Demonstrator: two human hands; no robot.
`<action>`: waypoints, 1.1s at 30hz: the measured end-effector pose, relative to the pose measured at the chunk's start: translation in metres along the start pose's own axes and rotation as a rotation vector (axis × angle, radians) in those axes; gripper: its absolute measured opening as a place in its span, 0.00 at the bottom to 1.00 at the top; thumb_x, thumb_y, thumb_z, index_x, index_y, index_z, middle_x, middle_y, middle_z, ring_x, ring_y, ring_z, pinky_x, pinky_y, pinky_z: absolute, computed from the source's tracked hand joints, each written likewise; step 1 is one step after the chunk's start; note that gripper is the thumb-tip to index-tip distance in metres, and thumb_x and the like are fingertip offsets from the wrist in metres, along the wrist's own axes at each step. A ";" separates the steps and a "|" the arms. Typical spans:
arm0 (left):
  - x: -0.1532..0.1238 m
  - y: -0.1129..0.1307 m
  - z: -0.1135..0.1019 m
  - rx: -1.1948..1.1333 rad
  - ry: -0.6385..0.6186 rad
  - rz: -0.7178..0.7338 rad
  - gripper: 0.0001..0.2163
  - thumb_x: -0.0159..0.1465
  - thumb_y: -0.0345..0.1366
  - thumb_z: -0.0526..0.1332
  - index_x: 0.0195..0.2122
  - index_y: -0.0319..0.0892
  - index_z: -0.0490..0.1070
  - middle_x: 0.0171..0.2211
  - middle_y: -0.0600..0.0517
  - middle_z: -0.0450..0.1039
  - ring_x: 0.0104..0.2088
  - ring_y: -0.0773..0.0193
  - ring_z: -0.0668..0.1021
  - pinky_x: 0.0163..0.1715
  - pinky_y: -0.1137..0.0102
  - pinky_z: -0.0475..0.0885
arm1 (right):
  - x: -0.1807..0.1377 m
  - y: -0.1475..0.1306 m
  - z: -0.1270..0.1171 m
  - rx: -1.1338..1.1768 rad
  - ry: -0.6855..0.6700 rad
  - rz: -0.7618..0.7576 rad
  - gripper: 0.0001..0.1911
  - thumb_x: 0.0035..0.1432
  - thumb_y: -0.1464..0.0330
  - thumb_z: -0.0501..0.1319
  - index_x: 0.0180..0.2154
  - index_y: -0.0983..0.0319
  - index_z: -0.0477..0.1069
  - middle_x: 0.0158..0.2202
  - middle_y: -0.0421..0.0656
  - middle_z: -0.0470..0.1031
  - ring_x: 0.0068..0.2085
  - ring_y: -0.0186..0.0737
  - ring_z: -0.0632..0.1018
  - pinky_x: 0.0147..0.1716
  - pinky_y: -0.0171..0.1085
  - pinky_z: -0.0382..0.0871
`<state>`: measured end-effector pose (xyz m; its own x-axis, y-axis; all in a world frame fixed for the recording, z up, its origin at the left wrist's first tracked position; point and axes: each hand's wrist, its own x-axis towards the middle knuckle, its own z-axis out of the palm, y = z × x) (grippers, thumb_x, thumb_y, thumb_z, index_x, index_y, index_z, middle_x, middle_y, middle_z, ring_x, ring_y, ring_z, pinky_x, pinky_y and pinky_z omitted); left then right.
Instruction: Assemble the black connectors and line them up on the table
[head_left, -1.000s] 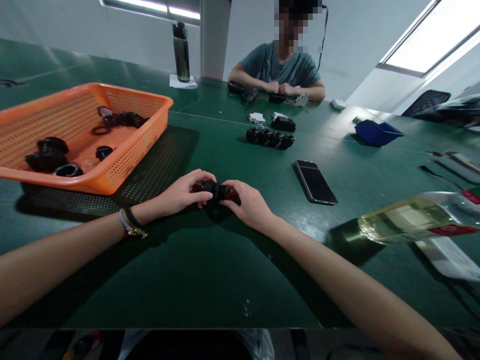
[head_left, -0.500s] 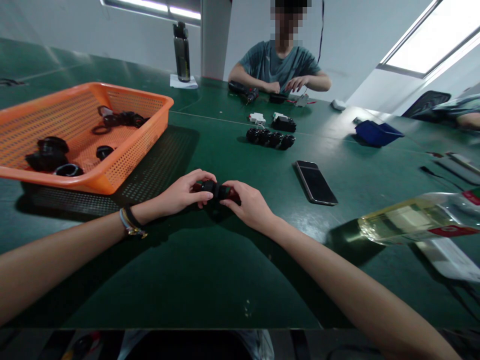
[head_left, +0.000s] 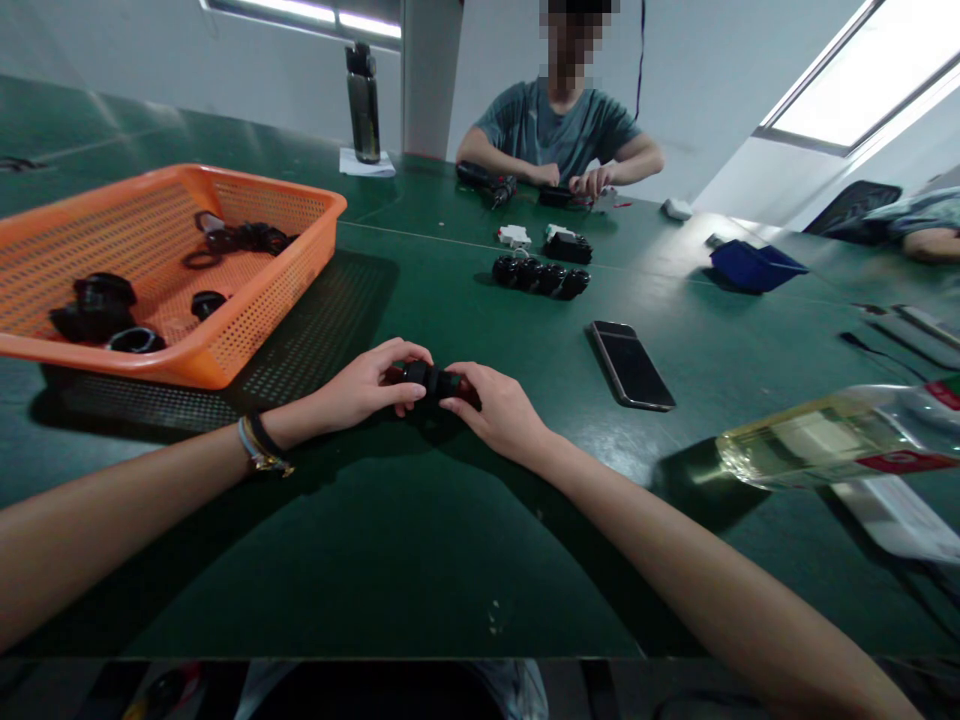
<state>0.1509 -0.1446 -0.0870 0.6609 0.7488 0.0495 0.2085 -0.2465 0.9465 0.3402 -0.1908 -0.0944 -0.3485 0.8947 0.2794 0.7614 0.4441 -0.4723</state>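
Between my two hands is a black round plastic fitting [head_left: 430,378], held just above the green table [head_left: 420,560] or on it; I cannot tell which. My left hand [head_left: 379,380] is closed around its left end, thumb in front and fingers behind. At its right end my right hand [head_left: 491,405] is closed, the thumb and fingers pinching it. My fingers hide both ends of the fitting. Farther back lies a row of similar black parts [head_left: 540,276].
An orange basket [head_left: 217,350] with several black parts stands at left. A phone [head_left: 634,365] and a bottle of yellow liquid [head_left: 825,435] lie at right. Across the table a co-worker [head_left: 559,135] handles small parts near a power drill [head_left: 487,182]. A blue bin [head_left: 757,265] sits far right.
My hands and the fitting stay almost in place. The co-worker's hand across the table has lowered onto the parts there.
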 end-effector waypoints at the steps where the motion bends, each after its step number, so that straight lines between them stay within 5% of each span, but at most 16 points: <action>1: 0.000 0.000 0.000 -0.001 0.000 0.001 0.14 0.53 0.39 0.60 0.39 0.41 0.63 0.37 0.53 0.60 0.26 0.72 0.72 0.22 0.75 0.73 | 0.000 0.000 0.000 -0.001 -0.001 0.000 0.13 0.54 0.67 0.59 0.41 0.64 0.66 0.32 0.44 0.72 0.34 0.37 0.72 0.35 0.37 0.65; 33: 0.000 -0.002 -0.001 -0.010 -0.008 0.010 0.14 0.53 0.38 0.60 0.40 0.41 0.63 0.37 0.53 0.60 0.27 0.72 0.72 0.22 0.76 0.73 | 0.001 0.001 0.001 -0.068 -0.039 0.017 0.14 0.57 0.63 0.55 0.42 0.65 0.66 0.33 0.45 0.73 0.33 0.37 0.73 0.33 0.36 0.64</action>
<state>0.1497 -0.1436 -0.0886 0.6686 0.7415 0.0561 0.1949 -0.2476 0.9491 0.3397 -0.1897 -0.0954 -0.3553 0.9039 0.2382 0.8025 0.4256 -0.4182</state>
